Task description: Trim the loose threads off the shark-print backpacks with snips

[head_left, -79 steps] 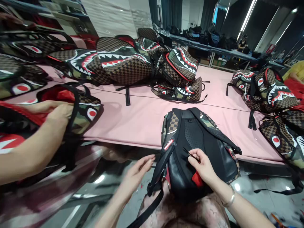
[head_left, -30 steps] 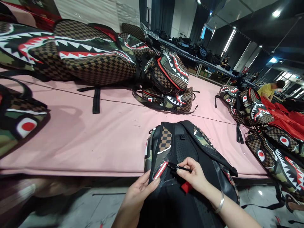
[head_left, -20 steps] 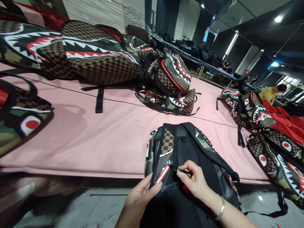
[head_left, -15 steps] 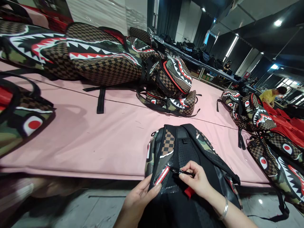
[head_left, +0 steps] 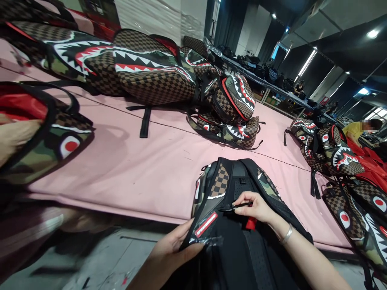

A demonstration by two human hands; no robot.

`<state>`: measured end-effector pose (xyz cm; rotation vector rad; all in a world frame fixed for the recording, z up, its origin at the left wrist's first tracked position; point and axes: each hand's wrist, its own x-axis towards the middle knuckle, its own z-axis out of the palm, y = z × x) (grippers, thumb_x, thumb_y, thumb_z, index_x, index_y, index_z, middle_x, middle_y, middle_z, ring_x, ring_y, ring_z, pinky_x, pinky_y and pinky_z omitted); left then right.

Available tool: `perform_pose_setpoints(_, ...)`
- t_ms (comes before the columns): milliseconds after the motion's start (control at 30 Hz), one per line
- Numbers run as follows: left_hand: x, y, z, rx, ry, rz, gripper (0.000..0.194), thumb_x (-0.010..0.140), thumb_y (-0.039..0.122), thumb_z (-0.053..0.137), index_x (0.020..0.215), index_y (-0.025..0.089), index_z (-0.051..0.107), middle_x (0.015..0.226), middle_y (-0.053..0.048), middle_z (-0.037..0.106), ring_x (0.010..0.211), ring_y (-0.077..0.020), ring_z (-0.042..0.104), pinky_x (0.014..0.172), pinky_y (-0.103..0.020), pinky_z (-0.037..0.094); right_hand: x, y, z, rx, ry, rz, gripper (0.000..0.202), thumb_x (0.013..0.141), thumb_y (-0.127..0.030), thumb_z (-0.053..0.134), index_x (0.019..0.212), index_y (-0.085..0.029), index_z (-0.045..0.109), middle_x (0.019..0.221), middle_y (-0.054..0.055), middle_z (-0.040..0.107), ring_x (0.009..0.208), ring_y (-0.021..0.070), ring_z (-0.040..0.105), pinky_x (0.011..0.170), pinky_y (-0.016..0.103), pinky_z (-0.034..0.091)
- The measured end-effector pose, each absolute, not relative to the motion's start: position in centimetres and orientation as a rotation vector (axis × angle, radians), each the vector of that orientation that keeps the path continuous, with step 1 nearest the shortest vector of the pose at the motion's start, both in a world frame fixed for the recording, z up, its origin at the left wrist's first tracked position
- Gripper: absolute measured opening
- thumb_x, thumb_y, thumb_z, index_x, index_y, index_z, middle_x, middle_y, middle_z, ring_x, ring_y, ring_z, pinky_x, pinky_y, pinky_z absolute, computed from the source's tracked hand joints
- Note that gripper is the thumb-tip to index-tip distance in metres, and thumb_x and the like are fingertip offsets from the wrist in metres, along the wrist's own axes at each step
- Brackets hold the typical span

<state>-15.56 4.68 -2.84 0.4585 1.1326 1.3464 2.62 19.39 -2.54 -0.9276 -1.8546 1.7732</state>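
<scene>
A black backpack [head_left: 229, 249] with checkered and camouflage sides stands in front of me, its straps and padded back towards me. My left hand [head_left: 181, 245] grips the edge of its left strap, thumb on the front by some clear plastic film [head_left: 211, 241]. Just above that thumb, a red and white label [head_left: 206, 224] lies on the strap. My right hand [head_left: 253, 207] is closed on a small black tool [head_left: 238, 206], whose tip points left over the strap. A red tag [head_left: 250, 222] shows below the right hand.
Shark-mouth backpacks [head_left: 151, 72] lie along the back of the pink table [head_left: 136, 173], with more at the right [head_left: 341, 153]. At the left, another person's hand [head_left: 18, 137] reaches into an open bag [head_left: 39, 157]. A person in yellow [head_left: 355, 131] is far right.
My right hand and the tool have moved up, away from the label. The film now hangs lower, by my left thumb. Another person's hand has appeared in the left bag. The view has shifted left.
</scene>
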Motion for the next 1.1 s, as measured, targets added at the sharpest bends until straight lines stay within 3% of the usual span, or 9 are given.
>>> perform_pose_setpoints(100, -16.1, 4.6, -2.6, 0.489, 1.124, 1.32, 0.054, 0.051, 0.04, 0.075, 0.102, 0.024, 0.068, 0.104, -0.004, 0.069, 0.106, -0.0328, 0.057, 0.084, -0.037, 0.049, 2.2, 20.7, -1.9, -0.896, -1.971, 1.816, 0.031, 0.059, -0.037, 0.078, 0.076, -0.014, 0.065, 0.065, -0.003, 0.062, 0.051, 0.0055, 0.049, 0.051, 0.019, 0.04)
perform_pose_setpoints(467, -17.7, 5.1, -3.5, 0.594, 1.107, 1.288, 0.045, 0.052, 0.035, 0.076, 0.096, 0.028, 0.072, 0.101, -0.003, 0.07, 0.103, -0.0358, 0.058, 0.085, -0.042, 0.048, -0.2, 23.5, 0.0, -0.697, -2.282, 1.882, 0.029, 0.063, -0.04, 0.074, 0.078, -0.016, 0.066, 0.077, 0.0, 0.065, 0.072, 0.0121, 0.062, 0.072, 0.026, 0.049)
perform_pose_setpoints(900, -18.3, 5.2, -3.9, 0.703, 1.081, 1.233, 0.044, 0.059, 0.031, 0.073, 0.103, 0.027, 0.069, 0.102, -0.003, 0.07, 0.108, -0.0366, 0.055, 0.083, -0.041, 0.049, -0.6, 23.8, 0.7, -0.66, -2.394, 1.806, 0.028, 0.066, -0.039, 0.072, 0.078, -0.015, 0.065, 0.077, 0.0, 0.064, 0.07, 0.0109, 0.06, 0.069, 0.025, 0.048)
perform_pose_setpoints(1100, -18.6, 5.4, -4.0, 0.901, 1.079, 1.176, 0.046, 0.068, 0.033, 0.067, 0.113, 0.027, 0.063, 0.108, 0.001, 0.068, 0.105, -0.0295, 0.058, 0.092, -0.038, 0.043, -1.1, 23.2, 1.3, -0.637, -2.493, 1.775, 0.029, 0.065, -0.038, 0.074, 0.078, -0.013, 0.065, 0.076, 0.001, 0.064, 0.069, 0.0109, 0.058, 0.068, 0.023, 0.047)
